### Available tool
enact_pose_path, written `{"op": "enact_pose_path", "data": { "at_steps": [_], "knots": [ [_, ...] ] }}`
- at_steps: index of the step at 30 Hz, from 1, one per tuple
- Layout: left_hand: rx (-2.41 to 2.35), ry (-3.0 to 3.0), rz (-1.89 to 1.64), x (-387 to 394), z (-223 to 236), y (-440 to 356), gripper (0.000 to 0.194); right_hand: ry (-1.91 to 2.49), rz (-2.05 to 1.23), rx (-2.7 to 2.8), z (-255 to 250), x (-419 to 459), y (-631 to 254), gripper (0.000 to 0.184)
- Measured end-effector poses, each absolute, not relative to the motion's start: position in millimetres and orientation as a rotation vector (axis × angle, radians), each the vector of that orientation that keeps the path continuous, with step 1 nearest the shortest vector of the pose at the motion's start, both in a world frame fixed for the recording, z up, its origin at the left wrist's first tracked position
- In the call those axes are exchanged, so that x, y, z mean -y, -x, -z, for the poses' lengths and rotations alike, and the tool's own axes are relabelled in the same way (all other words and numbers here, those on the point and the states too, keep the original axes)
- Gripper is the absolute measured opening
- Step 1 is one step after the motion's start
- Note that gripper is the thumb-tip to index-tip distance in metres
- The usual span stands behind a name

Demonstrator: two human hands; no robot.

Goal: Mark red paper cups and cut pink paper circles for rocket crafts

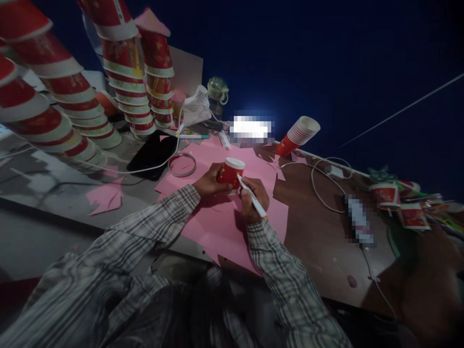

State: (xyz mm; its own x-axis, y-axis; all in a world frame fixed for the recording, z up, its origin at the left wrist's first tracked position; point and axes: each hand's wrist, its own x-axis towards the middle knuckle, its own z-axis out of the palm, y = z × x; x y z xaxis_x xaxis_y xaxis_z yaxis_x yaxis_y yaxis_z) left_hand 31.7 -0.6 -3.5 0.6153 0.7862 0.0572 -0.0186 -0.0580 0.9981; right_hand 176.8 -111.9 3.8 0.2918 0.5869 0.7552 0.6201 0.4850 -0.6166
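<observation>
My left hand (pixel 210 182) is wrapped round a red paper cup (pixel 229 175) with a white rim and small gold marks, held above the pink paper (pixel 213 227). In my right hand (pixel 256 197) is a white marker pen (pixel 255 200) with an orange end, its tip against or very near the cup's side. Behind the hands lies a thin ring (pixel 181 165). Another marker with a teal end (pixel 192 137) rests at the paper's far edge. Where the fingers curl behind the cup is partly hidden.
Tall stacks of red and white cups (pixel 136 92) stand at the left. A dark phone (pixel 154 154) lies before them. A bottle (pixel 217 96) stands at the back, and nested cups (pixel 297 135) lean at the right. Cables (pixel 322 193) cross the table; a blurred brown shape (pixel 431 280) is lower right.
</observation>
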Motion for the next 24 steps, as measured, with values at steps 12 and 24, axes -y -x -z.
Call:
{"op": "enact_pose_path", "data": {
  "at_steps": [12, 24],
  "knots": [
    [-0.659, -1.510, -0.774, 2.0, 6.2, -30.4, 0.072, 1.127, 0.027, 1.314, -6.7, 110.8, -177.6, 0.024],
    [-0.692, -1.495, -0.779, 2.9, 5.3, -31.0, 0.067, 1.222, -0.012, 1.295, -5.7, 110.1, -182.4, 0.027]
  ]
}}
